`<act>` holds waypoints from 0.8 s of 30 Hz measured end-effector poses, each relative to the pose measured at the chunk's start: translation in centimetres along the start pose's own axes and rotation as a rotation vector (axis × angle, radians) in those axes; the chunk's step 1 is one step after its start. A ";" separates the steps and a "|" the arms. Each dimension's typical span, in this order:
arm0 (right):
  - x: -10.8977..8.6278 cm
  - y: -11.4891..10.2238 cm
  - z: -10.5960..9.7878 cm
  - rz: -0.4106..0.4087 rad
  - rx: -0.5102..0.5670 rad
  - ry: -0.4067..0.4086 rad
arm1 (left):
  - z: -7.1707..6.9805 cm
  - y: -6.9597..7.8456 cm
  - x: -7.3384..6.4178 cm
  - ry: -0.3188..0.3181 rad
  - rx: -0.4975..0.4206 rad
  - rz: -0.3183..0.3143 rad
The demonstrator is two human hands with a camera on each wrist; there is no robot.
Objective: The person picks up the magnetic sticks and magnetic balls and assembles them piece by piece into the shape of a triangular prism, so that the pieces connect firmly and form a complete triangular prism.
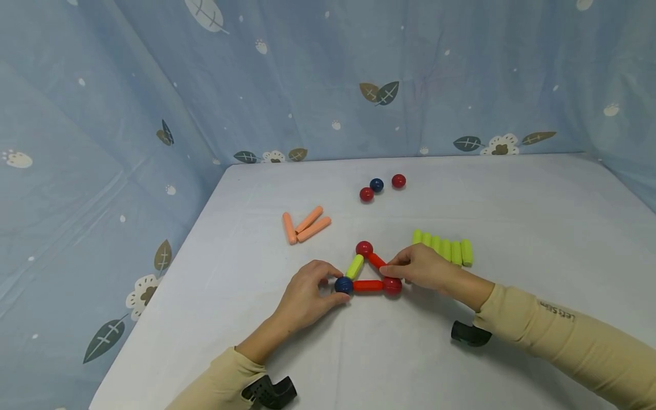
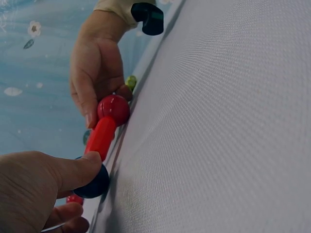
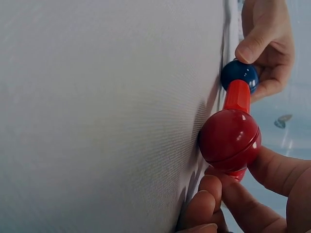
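On the white table lies a triangle of rods and balls. A blue ball (image 1: 343,285) forms its left corner, a red ball (image 1: 392,286) its right corner and another red ball (image 1: 364,249) its far corner. One red rod (image 1: 368,286) makes the near side, a second red rod (image 1: 376,261) the right side, a yellow-green rod (image 1: 355,266) the left side. My left hand (image 1: 307,293) pinches the blue ball between thumb and fingers. With thumb and fingers, my right hand (image 1: 422,266) pinches the right-side red rod close to the right red ball (image 3: 230,137).
Several yellow-green rods (image 1: 445,249) stand in a row beyond the right hand. Three orange rods (image 1: 310,222) lie at the left. Farther back sit a loose blue ball (image 1: 376,185) and two red balls (image 1: 398,181). A patterned blue curtain (image 1: 318,74) hangs behind the table (image 1: 538,228).
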State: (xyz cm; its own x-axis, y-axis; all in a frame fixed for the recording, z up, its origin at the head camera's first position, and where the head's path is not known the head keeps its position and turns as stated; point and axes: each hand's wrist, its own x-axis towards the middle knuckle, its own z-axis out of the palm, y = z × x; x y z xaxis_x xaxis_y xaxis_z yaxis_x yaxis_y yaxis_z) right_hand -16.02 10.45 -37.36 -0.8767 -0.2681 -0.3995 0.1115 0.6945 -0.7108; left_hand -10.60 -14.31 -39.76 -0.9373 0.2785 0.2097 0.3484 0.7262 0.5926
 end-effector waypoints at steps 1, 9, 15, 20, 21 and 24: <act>0.0 0.0 0.0 0.000 -0.003 -0.002 | 0.0 0.0 0.0 0.000 0.001 0.000; -0.1 0.0 -0.1 -0.005 -0.017 -0.017 | 0.0 0.1 0.0 -0.004 0.002 0.001; -0.3 -0.1 -0.2 -0.004 -0.033 -0.031 | 0.1 0.1 0.0 -0.002 0.005 0.009; -0.4 0.1 -0.2 -0.001 -0.046 -0.032 | 0.1 0.1 0.0 -0.009 0.008 0.017; -0.5 0.1 -0.2 0.000 -0.050 -0.032 | 0.1 0.2 0.0 -0.010 0.007 0.019; -0.8 0.2 -0.3 -0.002 -0.063 -0.031 | 0.1 0.3 0.0 -0.015 0.004 0.022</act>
State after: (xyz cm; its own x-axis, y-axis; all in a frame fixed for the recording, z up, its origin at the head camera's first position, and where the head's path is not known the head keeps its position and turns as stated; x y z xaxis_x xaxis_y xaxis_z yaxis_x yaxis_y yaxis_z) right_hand -15.42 10.97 -37.02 -0.8618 -0.2894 -0.4166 0.0794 0.7342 -0.6743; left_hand -10.52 -13.99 -39.69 -0.9291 0.3041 0.2106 0.3690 0.7223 0.5849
